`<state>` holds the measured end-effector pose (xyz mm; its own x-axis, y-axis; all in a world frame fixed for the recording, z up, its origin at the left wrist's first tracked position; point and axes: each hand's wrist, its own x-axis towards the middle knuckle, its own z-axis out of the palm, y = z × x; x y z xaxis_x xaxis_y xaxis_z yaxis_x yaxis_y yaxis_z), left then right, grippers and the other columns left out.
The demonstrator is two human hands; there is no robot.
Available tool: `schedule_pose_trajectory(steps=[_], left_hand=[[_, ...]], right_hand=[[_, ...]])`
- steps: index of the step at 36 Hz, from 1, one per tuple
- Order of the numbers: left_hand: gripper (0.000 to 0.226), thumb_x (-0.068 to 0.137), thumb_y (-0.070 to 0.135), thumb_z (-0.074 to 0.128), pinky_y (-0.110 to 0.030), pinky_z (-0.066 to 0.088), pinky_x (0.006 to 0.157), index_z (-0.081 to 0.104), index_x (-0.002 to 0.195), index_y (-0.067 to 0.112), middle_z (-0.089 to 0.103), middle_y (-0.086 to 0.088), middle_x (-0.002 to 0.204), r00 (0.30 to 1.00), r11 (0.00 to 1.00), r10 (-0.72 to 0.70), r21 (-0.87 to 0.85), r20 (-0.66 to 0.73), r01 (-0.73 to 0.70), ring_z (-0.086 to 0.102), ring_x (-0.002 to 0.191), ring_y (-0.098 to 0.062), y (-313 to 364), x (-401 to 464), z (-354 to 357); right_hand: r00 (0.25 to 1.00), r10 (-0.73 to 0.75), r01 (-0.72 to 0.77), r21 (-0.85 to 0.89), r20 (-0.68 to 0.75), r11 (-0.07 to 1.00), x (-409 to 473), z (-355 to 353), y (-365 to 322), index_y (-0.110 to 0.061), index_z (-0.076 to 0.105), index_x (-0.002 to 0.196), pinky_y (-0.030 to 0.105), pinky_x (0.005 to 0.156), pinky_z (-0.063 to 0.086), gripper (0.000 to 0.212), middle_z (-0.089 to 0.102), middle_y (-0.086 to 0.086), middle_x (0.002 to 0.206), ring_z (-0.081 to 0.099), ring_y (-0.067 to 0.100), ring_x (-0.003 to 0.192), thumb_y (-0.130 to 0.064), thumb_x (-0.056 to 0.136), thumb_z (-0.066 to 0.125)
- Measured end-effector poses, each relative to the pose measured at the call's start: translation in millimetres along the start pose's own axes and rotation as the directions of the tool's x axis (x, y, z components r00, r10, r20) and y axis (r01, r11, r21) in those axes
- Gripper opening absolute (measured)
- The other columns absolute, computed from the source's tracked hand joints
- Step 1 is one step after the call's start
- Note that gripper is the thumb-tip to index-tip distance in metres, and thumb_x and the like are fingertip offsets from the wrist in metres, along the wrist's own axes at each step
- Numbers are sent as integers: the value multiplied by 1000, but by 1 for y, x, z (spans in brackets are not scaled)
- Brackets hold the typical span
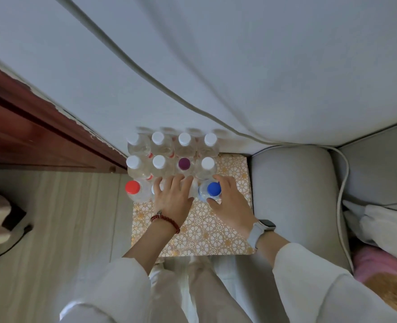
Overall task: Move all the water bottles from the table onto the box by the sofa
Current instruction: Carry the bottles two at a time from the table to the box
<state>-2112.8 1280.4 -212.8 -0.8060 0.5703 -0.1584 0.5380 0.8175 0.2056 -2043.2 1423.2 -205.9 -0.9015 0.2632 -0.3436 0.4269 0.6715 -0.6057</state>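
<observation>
A box point(207, 231) covered in gold floral paper stands beside the grey sofa arm point(293, 194). Several clear water bottles stand in rows on its far half, most with white caps point(158, 137), one with a purple cap point(184, 163), one with a red cap point(132, 187). My right hand point(230, 201) is wrapped around a blue-capped bottle point(213, 189) standing in the front row. My left hand point(173, 197) lies over the top of another front-row bottle, whose white cap point(154, 189) shows at its edge.
A dark red wooden cabinet point(29, 127) runs along the left. A white wall with a cable point(146, 73) is behind the box. Cushions and a pink cloth point(374, 264) lie on the sofa at right. Pale wood floor point(64, 217) lies left of the box.
</observation>
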Motion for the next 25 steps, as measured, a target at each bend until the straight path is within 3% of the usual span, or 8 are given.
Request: schedule_pose_trajectory(steps=[2,7,11,15,20,25], left_hand=[[50,74,21,70,-57,22,107,54,120,14,57,-9,122,999,997,-50,-63,-14,49,49,119,-28,-1,-9,-6],[40,75,19,69,-58,31,102,59,113,12,59,-11,117,973,966,-173,-217,-154,137,52,115,-33,-15,-37,-28],[41,85,26,55,-45,32,100,49,125,17,49,-6,131,943,917,-302,-314,-139,247,43,121,-26,-47,-68,-52],[37,87,29,46,-41,34,96,49,123,18,49,-3,131,882,868,-434,-347,-183,355,42,120,-23,-96,-124,-84],[31,89,29,46,-40,35,86,53,117,18,56,-7,114,729,774,-622,-367,-286,516,48,108,-29,-171,-256,-125],[27,86,25,53,-39,35,88,57,113,20,59,-6,115,478,621,-783,-460,-398,635,50,109,-29,-235,-462,-145]], right_hand=[[997,-26,23,-34,-76,999,-5,-6,-3,-14,39,128,37,69,54,47,40,6,125,54,21,98,-24,86,58],[955,-169,168,-21,-244,985,-14,-17,-33,-7,51,112,30,77,48,27,53,9,108,51,22,97,-13,86,54],[968,-234,238,29,-94,971,-21,-7,-80,-8,56,111,33,83,49,22,60,8,107,55,20,100,-16,91,50],[937,-339,333,76,81,940,-44,23,-149,-9,59,107,33,85,49,20,65,6,102,60,18,95,-18,92,48],[849,-455,462,43,270,886,-110,92,-252,-8,58,113,36,87,47,27,66,8,105,61,22,97,-22,93,47],[696,-601,616,104,393,781,-226,195,-354,-9,60,106,22,76,40,21,67,8,101,61,25,94,-19,92,48]])
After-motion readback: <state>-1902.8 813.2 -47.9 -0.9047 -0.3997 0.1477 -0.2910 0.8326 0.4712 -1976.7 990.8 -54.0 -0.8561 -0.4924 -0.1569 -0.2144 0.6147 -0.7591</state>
